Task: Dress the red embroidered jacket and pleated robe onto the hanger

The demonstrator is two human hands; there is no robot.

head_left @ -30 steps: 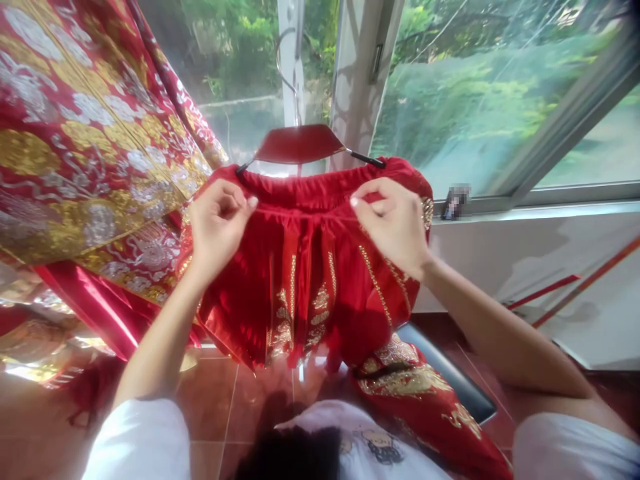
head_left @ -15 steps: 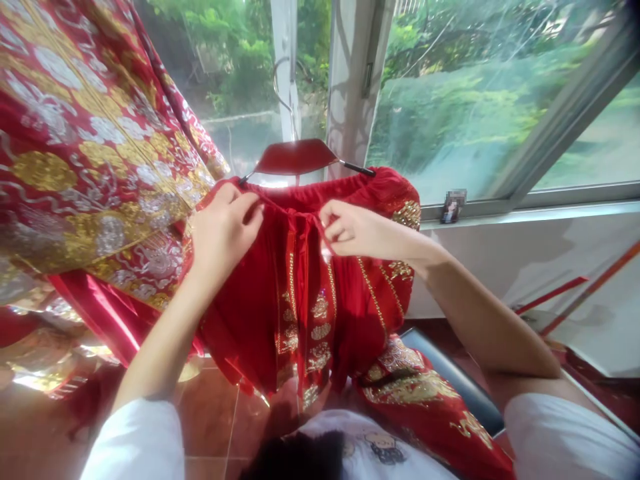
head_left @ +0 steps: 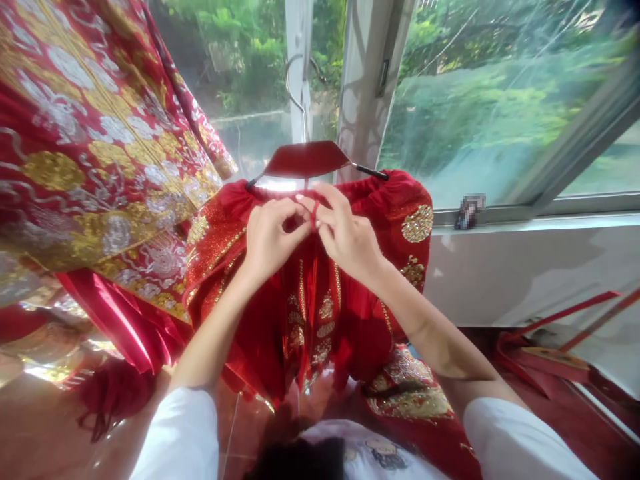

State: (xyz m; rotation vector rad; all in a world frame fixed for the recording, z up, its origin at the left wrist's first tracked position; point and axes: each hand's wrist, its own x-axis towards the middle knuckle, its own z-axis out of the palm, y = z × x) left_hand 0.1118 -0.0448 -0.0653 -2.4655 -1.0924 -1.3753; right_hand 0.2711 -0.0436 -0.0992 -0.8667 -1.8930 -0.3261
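Note:
A red skirt (head_left: 410,220) with gold embroidery hangs from a red hanger (head_left: 306,159) in front of the window. My left hand (head_left: 270,237) and my right hand (head_left: 347,233) meet at the middle of its waistband, just below the hanger. Both pinch a thin red tie (head_left: 315,212) of the skirt between their fingertips. The skirt's pleated front falls down between my forearms toward the floor.
A large red and gold brocade garment (head_left: 90,153) hangs at the left, touching the skirt. The window frame (head_left: 365,80) and sill (head_left: 540,220) lie behind. A small object (head_left: 469,210) stands on the sill. Red fabric and strips lie on the floor at right (head_left: 540,353).
Both hands moved inward along the waistband from its two sides and now meet at the centre, pinching the tie. The view shifted slightly.

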